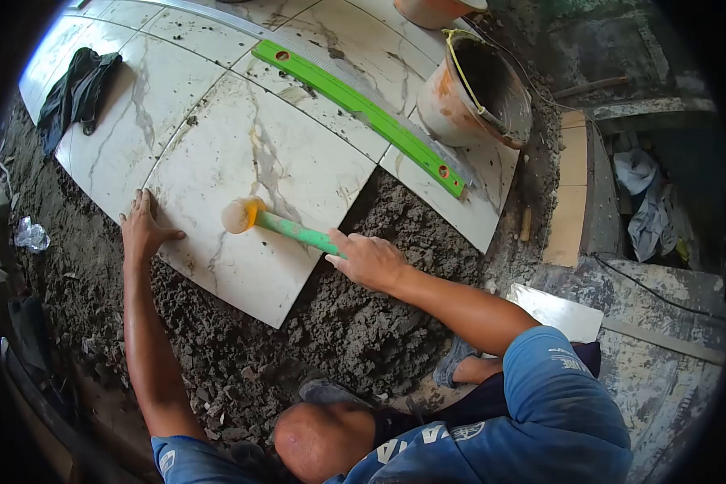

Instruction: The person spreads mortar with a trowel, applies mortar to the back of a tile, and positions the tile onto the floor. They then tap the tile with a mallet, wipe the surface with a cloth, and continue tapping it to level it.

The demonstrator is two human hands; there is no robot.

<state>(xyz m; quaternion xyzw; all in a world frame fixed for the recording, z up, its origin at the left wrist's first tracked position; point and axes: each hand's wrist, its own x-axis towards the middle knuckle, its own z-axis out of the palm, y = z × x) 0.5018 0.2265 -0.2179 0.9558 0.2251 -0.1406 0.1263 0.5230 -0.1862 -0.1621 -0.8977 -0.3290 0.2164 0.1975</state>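
My right hand [369, 260] is wrapped round the green handle of a rubber mallet [298, 233]. The mallet's pale head, with a yellow-orange part, is over the middle of a white marble-patterned floor tile [254, 161]; whether it touches cannot be told. At the tile's left edge my left hand [143, 229] lies with fingers spread on the corner and thumb apart. Grey crumbly mortar [355, 323] shows beside and below the tile. Beyond it, a green spirit level [363, 113] lies across the neighbouring tiles, along a long metal straightedge [339, 60].
A mortar-stained bucket [468, 93] with a yellow handle stands on the tiles at upper right. Another bucket [436, 10] is behind it. A dark cloth [77, 93] lies at far left. Crumpled clear plastic [32, 235] sits on the mortar. A tile piece [555, 313] lies near my right elbow.
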